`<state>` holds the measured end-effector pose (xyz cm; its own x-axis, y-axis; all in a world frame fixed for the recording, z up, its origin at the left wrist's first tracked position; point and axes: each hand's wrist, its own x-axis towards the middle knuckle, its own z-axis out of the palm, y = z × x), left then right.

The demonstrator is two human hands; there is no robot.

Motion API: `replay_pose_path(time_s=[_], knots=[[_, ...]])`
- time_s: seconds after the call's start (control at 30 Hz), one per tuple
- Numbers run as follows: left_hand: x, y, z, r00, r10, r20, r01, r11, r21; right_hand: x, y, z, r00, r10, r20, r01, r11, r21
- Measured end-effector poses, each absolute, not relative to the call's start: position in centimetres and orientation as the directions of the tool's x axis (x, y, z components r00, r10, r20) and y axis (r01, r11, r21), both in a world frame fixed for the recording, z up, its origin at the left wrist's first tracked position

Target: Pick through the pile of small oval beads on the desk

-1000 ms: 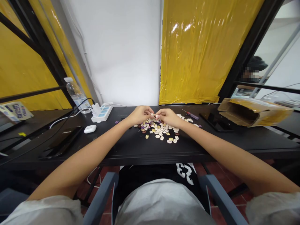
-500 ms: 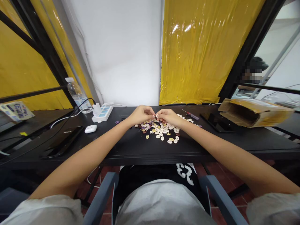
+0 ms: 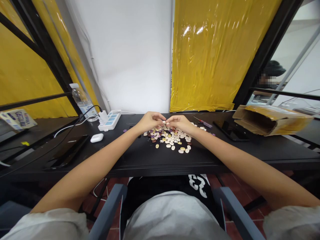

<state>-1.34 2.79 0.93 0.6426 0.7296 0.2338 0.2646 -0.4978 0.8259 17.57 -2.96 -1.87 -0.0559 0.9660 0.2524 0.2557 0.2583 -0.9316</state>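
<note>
My left hand (image 3: 150, 121) and my right hand (image 3: 180, 123) meet above a heap of small oval buttons (image 3: 176, 136), fingertips almost touching. Pinched between them is one small pale button (image 3: 164, 122); fingers partly cover it. Both hands are closed at the fingertips. Whether a thin thread or wire is also in the left fingers is too small to tell. The heap below is mostly cream, with yellow, brown and purple pieces mixed in, and several buttons show holes. Some lie loose toward the table's front, such as a yellow button (image 3: 157, 146).
On the black table (image 3: 140, 160), a power strip (image 3: 110, 120), a white earbud case (image 3: 97, 137), a water bottle (image 3: 83, 101) and a dark tablet (image 3: 67, 150) lie left. To the right are a screwdriver (image 3: 205, 123), a black phone (image 3: 230, 130) and an open cardboard box (image 3: 270, 121).
The pale button between my fingertips has shifted slightly left and up. My right fingers have moved a little; the heap looks the same.
</note>
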Motion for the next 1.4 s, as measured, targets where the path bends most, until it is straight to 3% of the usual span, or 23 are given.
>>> replay_pose_path(time_s=[0.27, 0.57, 1.4], knots=[[-1.0, 2.7, 0.9, 0.601, 0.78, 0.176, 0.324, -0.439, 0.838, 17.7, -2.7, -2.0, -0.078, 0.956, 0.282, 0.234, 0.293, -0.927], [-0.7, 2.5, 0.3, 0.6, 0.783, 0.162, 0.27, -0.389, 0.881, 17.9, -2.2, -2.3, -0.055, 0.96, 0.276, 0.126, 0.281, -0.951], [-0.4, 2.0, 0.0, 0.57, 0.804, 0.167, 0.218, -0.344, 0.913, 18.1, -2.3, -2.4, -0.077, 0.935, 0.345, 0.227, 0.353, -0.907]])
